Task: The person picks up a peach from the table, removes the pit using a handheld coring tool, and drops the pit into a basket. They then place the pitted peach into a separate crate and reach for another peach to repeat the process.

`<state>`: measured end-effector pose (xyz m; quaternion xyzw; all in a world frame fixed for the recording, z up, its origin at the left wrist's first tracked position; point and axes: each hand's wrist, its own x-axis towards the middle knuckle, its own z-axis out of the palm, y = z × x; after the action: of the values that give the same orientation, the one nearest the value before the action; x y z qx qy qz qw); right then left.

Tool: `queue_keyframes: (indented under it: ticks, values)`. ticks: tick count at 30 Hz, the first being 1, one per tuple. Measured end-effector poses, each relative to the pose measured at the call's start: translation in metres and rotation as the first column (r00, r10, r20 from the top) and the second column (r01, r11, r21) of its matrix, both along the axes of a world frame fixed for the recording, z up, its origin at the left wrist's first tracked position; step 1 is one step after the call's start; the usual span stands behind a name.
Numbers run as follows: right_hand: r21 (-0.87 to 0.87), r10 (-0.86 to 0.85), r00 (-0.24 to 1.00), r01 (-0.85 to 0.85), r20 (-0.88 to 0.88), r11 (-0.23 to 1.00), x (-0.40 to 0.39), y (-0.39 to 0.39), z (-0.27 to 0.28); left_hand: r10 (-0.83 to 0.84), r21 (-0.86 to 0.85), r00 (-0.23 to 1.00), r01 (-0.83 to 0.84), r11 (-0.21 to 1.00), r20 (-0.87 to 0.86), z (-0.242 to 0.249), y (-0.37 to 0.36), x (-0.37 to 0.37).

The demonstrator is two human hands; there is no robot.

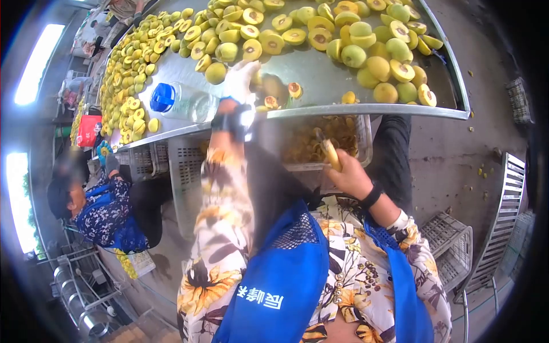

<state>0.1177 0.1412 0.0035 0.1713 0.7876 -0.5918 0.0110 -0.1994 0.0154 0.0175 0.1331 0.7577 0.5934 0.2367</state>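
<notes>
My left hand [241, 80], in a white glove, is over the metal table [309, 74], close to the heap of halved yellow-green fruit [273, 43]. A bit of yellow-green shows beside its fingers, which glare and blur hide. Below the table edge, my right hand [350, 174] is closed around the yellowish handle of a small tool [330, 153], its tip pointing up and left. Pieces of cut fruit [295, 90] lie on the table to the right of my left hand.
A clear bottle with a blue lid [163, 98] lies left of my left wrist. Under the table edge stands a crate [366, 137] with fruit scraps. A co-worker [106, 208] sits at the left. Stacked crates [449, 246] and a metal rack [496, 211] stand at the right.
</notes>
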Motion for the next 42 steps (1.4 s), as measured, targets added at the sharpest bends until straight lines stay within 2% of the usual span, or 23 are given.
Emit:
queue_keyframes:
  ticks: [1,2,3,4,7,10,11,14,17,20,23,29,35,38,41,42]
  values:
    - [0.02,-0.019,1.0,0.02,-0.024,1.0,-0.007,-0.001,0.005,-0.031,0.38,0.918,-0.133,0.916,0.396,0.012,0.002,0.027]
    - [0.041,-0.036,0.998,0.038,-0.046,0.998,-0.014,-0.003,0.008,-0.154,0.472,0.855,-0.117,0.874,0.496,0.012,-0.003,0.037]
    - [0.057,-0.052,0.995,0.057,-0.08,0.997,-0.02,-0.004,0.008,-0.168,0.529,0.838,-0.161,0.833,0.519,0.012,-0.009,0.053]
    - [0.099,-0.034,0.998,0.039,-0.059,0.994,-0.028,-0.006,0.012,-0.186,0.583,0.821,-0.206,0.786,0.54,0.033,-0.005,0.088]
    - [0.199,0.001,1.0,0.004,-0.025,0.98,-0.043,-0.011,0.039,-0.11,0.572,0.766,-0.367,0.733,0.633,0.036,-0.002,0.135]
    - [0.226,-0.004,0.998,0.016,-0.055,0.974,-0.044,-0.015,0.052,0.072,0.487,0.894,-0.307,0.818,0.443,0.015,0.006,0.155]
    - [0.22,-0.014,0.998,0.026,-0.055,0.975,-0.042,-0.016,0.044,0.07,0.499,0.877,-0.334,0.8,0.474,0.012,0.009,0.16]
    - [0.228,-0.041,0.997,0.056,-0.067,0.972,-0.034,-0.018,0.03,0.043,0.484,0.894,-0.281,0.829,0.447,0.019,0.016,0.175]
    - [0.22,-0.053,0.997,0.066,-0.063,0.973,-0.028,-0.018,0.026,0.042,0.459,0.938,-0.208,0.864,0.345,0.015,0.02,0.18]
    - [0.254,-0.068,0.996,0.08,-0.058,0.964,-0.025,-0.021,0.025,0.136,0.41,0.976,-0.195,0.891,0.168,0.022,0.027,0.192]
    - [0.304,-0.083,0.996,0.087,-0.024,0.949,-0.022,-0.026,0.031,0.203,0.407,0.976,-0.22,0.887,0.085,0.025,0.03,0.2]
    - [0.309,-0.105,0.994,0.102,-0.008,0.946,-0.02,-0.027,0.033,0.202,0.493,0.937,-0.323,0.808,0.284,0.024,0.035,0.205]
    - [0.3,-0.072,0.997,0.074,-0.015,0.951,-0.018,-0.026,0.033,0.262,0.424,0.96,-0.28,0.862,0.101,0.029,0.038,0.209]
    - [0.244,-0.01,0.999,0.001,0.036,0.97,-0.018,-0.024,0.035,0.052,0.438,0.954,-0.183,0.88,0.295,0.023,0.023,0.194]
    - [0.186,0.041,0.993,-0.06,0.107,0.981,-0.019,-0.019,0.035,-0.152,0.419,0.873,-0.065,0.906,0.464,0.018,0.017,0.175]
    - [0.172,0.052,0.99,-0.074,0.128,0.982,-0.02,-0.017,0.035,-0.119,0.435,0.868,-0.119,0.893,0.482,0.018,0.017,0.177]
